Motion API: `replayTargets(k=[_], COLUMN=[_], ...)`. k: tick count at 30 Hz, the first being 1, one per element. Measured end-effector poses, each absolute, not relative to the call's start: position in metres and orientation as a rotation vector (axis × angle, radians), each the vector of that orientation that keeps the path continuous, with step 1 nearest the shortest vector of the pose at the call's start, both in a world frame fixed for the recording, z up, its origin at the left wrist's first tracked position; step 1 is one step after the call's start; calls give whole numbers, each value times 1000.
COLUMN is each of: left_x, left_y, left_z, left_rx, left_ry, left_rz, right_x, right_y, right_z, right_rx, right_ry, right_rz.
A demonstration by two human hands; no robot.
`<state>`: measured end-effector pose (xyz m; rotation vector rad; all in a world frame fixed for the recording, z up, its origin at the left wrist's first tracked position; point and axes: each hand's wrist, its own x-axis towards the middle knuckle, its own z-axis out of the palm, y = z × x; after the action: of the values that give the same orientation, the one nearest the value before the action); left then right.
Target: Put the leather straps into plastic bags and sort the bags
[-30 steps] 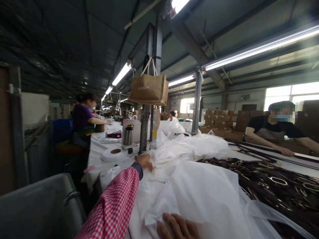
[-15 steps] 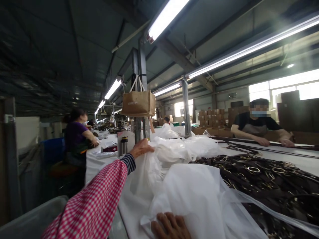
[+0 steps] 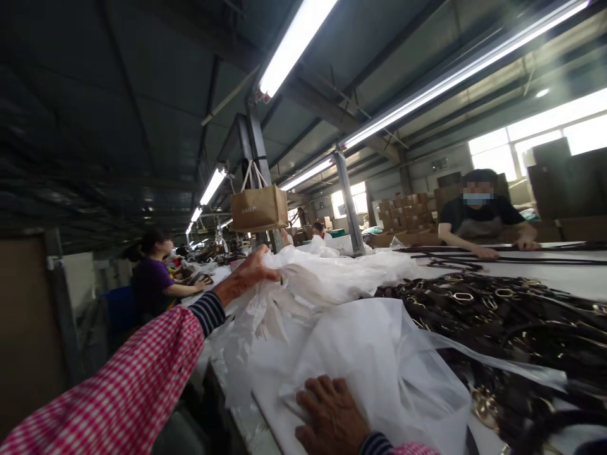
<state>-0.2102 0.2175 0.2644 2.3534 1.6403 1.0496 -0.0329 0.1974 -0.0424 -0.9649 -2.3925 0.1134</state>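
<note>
My left hand (image 3: 249,272), in a red checked sleeve, is closed on a bunch of thin white plastic bags (image 3: 322,278) and holds them lifted above the table. Lying flat with fingers spread, my right hand (image 3: 329,417) presses on a large white bag (image 3: 374,354) near the table's front edge. A heap of dark brown straps with gold buckles (image 3: 502,316) lies just right of the bags, partly under the white plastic.
Across the table a person in a black shirt (image 3: 477,218) handles long dark straps (image 3: 502,256). Another person in purple (image 3: 154,281) sits at the far left. A tan jute bag (image 3: 258,207) hangs on a steel post. Cardboard boxes (image 3: 403,212) are stacked behind.
My left hand has closed on the white bags and raised them off the table. My right hand stays flat on the large bag. The view has swung to the right.
</note>
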Motion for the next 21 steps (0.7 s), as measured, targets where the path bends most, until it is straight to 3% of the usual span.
replayTargets(k=[5,11,21], left_x=[-202,-189,-222], left_y=[190,161,114], left_z=[280,278,281], left_rx=[2482,2605,2470], left_ry=[1620,1658,1687], left_rz=[861,691,766], right_x=[-16,-35,-75], right_y=[196,207,260], right_z=[26,98,73], right_rx=[-871,-611,-743], right_ry=[-2180,-1811,-1739], right_rz=[734,949,1020])
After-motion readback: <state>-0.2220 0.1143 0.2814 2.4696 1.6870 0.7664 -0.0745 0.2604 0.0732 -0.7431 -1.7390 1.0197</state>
